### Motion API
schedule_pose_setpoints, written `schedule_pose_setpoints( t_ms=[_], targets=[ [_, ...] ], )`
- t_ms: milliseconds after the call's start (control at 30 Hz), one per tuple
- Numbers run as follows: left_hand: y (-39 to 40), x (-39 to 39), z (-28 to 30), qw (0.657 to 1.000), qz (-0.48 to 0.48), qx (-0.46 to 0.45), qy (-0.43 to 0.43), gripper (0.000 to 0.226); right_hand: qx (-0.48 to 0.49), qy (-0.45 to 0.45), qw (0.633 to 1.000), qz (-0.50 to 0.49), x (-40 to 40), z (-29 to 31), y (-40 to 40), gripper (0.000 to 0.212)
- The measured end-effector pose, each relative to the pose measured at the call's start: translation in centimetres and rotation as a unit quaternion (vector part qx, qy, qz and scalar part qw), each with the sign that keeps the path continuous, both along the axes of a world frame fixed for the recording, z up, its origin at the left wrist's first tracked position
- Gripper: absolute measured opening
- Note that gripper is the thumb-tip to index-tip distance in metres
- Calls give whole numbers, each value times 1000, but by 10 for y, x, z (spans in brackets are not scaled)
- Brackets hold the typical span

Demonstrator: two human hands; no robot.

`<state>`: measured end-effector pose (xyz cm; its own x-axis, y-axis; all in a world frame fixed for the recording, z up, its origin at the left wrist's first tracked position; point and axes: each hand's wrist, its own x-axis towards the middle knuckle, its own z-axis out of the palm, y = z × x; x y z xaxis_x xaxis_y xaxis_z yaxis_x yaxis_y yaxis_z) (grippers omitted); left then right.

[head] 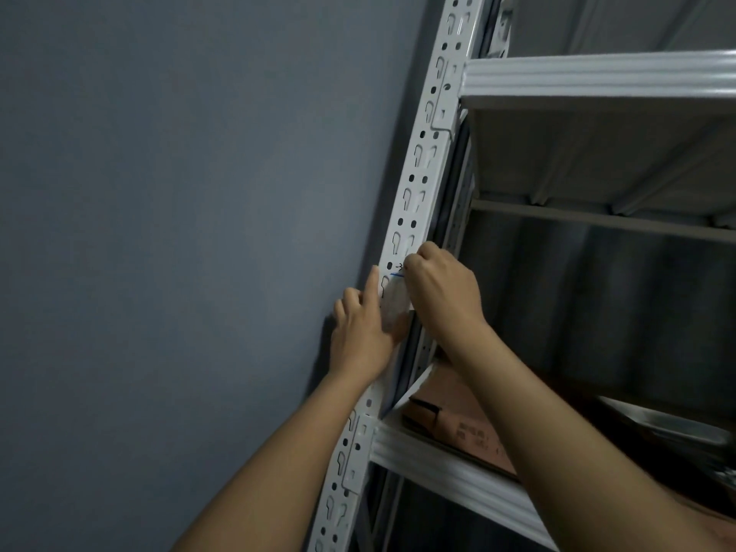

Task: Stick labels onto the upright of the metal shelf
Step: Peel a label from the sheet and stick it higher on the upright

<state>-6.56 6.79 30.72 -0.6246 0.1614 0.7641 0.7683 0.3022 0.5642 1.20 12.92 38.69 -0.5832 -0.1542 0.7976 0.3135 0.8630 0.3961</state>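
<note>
The white perforated metal upright (422,169) of the shelf runs diagonally through the middle of the view. A white label (394,302) with a blue line and black handwriting near its top lies against the upright at mid height. My left hand (364,332) holds the label's lower part, index finger stretched up along the upright's left edge. My right hand (442,288) has its fingers curled and presses at the label's top, covering part of the writing.
A grey wall (179,233) fills the left. White shelf beams (597,75) cross the upper right and lower middle (450,468). A brown cardboard box (458,416) lies on the lower shelf, with a metal object (661,424) to its right.
</note>
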Motion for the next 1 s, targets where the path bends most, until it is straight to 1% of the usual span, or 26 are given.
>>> schedule_pose_setpoints(
  t_ms=[200, 300, 433, 533, 667, 867, 933, 1000],
  targets=[
    [0, -1, -1, 1000, -1, 17, 9, 83, 21, -43, 996, -68, 1, 12, -25, 24],
    [0, -2, -3, 1000, -6, 21, 20, 79, 45, -72, 993, -88, 1, 19, -25, 24],
    [0, -3, -3, 1000, -8, 17, 17, 80, 73, -91, 988, -98, 4, 23, -24, 23],
    [0, -3, -3, 1000, 0, 18, 23, 81, 66, -102, 989, -85, 7, 24, -26, 25],
    [0, -2, -3, 999, -3, 24, 21, 80, 59, -89, 991, -80, 3, 22, -31, 25],
    [-1, -1, -2, 1000, -5, 20, 23, 80, 90, -52, 989, -103, -11, 13, -32, 22],
    [-1, -2, -2, 1000, -3, 14, 22, 82, 83, -31, 991, -99, -15, 10, -29, 18],
    [-1, -2, -2, 1000, 6, 5, 21, 86, 56, -14, 995, -76, -17, 10, -23, 18]
  ],
)
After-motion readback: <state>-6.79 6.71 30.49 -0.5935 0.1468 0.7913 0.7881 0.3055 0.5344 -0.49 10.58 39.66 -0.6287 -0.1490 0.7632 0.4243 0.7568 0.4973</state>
